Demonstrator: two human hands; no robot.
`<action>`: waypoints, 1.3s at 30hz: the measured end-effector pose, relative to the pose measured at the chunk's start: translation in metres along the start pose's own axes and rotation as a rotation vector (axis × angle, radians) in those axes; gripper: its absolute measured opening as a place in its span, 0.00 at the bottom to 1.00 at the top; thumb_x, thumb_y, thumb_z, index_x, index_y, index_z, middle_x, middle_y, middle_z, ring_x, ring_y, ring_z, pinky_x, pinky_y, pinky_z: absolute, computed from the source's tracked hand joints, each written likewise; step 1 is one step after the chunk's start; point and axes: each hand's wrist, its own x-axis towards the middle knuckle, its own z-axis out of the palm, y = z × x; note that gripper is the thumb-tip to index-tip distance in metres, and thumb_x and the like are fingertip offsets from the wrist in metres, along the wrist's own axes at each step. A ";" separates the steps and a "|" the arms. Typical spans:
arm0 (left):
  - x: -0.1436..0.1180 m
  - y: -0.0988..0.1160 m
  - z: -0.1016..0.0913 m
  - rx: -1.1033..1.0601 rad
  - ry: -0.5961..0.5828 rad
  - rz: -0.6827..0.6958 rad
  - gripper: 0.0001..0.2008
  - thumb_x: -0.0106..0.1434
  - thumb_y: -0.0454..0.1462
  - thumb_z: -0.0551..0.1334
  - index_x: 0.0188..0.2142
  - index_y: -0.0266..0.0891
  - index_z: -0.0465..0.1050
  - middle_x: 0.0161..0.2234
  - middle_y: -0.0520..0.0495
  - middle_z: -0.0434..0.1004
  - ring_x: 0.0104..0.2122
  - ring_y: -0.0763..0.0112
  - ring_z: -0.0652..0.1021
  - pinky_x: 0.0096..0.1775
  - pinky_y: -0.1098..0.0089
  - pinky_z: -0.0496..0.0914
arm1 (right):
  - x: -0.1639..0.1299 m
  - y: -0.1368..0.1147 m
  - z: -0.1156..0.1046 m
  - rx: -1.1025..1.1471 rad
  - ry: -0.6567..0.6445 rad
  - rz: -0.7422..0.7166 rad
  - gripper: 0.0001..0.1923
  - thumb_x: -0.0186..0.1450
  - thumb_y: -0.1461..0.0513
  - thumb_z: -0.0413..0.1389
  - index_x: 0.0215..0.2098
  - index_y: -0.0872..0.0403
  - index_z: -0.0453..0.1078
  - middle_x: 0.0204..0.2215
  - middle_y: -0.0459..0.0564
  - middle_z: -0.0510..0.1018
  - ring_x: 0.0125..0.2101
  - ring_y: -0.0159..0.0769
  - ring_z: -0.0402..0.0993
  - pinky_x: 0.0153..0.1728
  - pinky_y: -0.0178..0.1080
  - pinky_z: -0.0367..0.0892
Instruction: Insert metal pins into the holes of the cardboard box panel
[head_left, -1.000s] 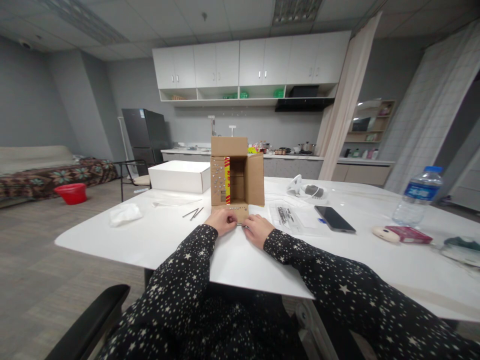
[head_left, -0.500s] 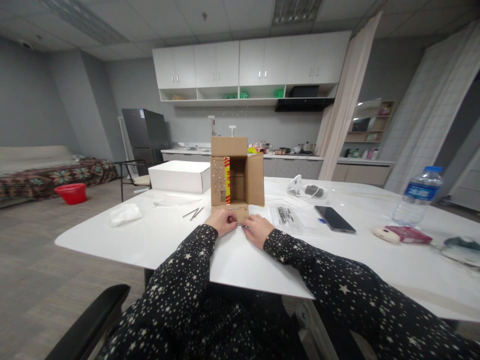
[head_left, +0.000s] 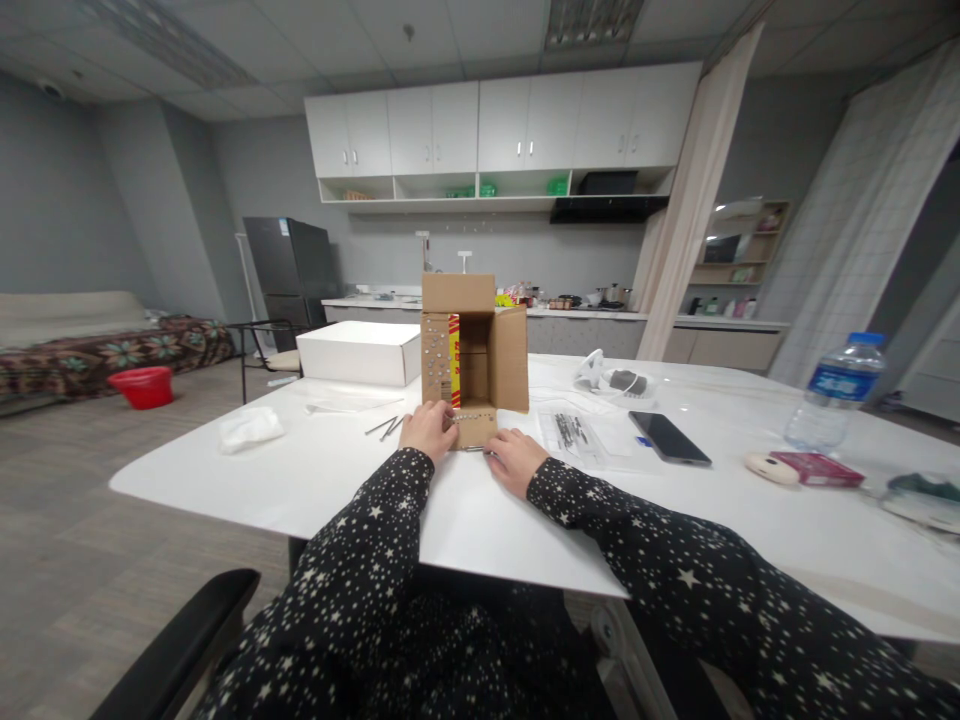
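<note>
Spreading across the middle of the room, the white bench point(head_left: 375, 490) carries everything. At its far edge, around eleven o'clock from the person, sits a flat white box point(head_left: 358, 352); at two o'clock a water bottle point(head_left: 834, 392) stands well apart. Dead ahead at twelve o'clock stands the cardboard box point(head_left: 474, 345), upright with its long axis vertical, its open side facing the person, flaps swung out and studded with rows of small metal pins. Its lower flap point(head_left: 474, 428) lies forward on the bench, toward the hands.

A dark phone point(head_left: 669, 437) lies at one o'clock, with a clear bag of small dark parts point(head_left: 574, 432) between it and the box. A few loose nails point(head_left: 386, 427) lie just left of the left hand.

The left hand point(head_left: 426, 430) is up against the flap's left corner, fingers curled onto it, touching the card. The right hand point(head_left: 514, 460) rests just below the flap's right corner, fingers bent narrow around what looks like a thin metal pin point(head_left: 475, 449); I cannot tell for sure that it is pinched. Both hands flank the flap; the left is nearer the box body.
</note>
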 end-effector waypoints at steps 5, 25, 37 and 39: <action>0.001 -0.001 0.002 0.006 -0.003 0.028 0.10 0.59 0.39 0.58 0.40 0.42 0.71 0.38 0.44 0.73 0.42 0.59 0.73 0.43 0.61 0.64 | 0.000 0.000 0.000 0.000 0.002 0.001 0.13 0.67 0.62 0.47 0.43 0.54 0.71 0.41 0.53 0.72 0.42 0.39 0.66 0.43 0.39 0.59; 0.003 -0.001 0.001 -0.056 0.042 0.033 0.04 0.60 0.36 0.57 0.36 0.41 0.66 0.39 0.45 0.75 0.43 0.59 0.73 0.44 0.60 0.63 | 0.000 0.000 0.001 0.003 0.011 0.001 0.13 0.67 0.62 0.47 0.43 0.54 0.72 0.41 0.53 0.73 0.42 0.39 0.65 0.42 0.39 0.59; 0.001 0.008 -0.010 -0.219 0.188 0.081 0.02 0.60 0.36 0.57 0.33 0.42 0.63 0.29 0.51 0.74 0.32 0.68 0.75 0.35 0.69 0.65 | 0.001 0.001 0.002 -0.009 0.007 -0.007 0.13 0.67 0.62 0.47 0.43 0.54 0.71 0.41 0.53 0.73 0.41 0.39 0.66 0.41 0.39 0.60; 0.000 0.009 -0.011 -0.247 0.223 0.105 0.02 0.59 0.36 0.57 0.33 0.41 0.63 0.28 0.52 0.74 0.30 0.69 0.75 0.34 0.70 0.65 | 0.001 0.001 0.001 -0.009 0.008 -0.007 0.13 0.67 0.62 0.47 0.43 0.54 0.71 0.41 0.54 0.73 0.41 0.39 0.66 0.41 0.39 0.60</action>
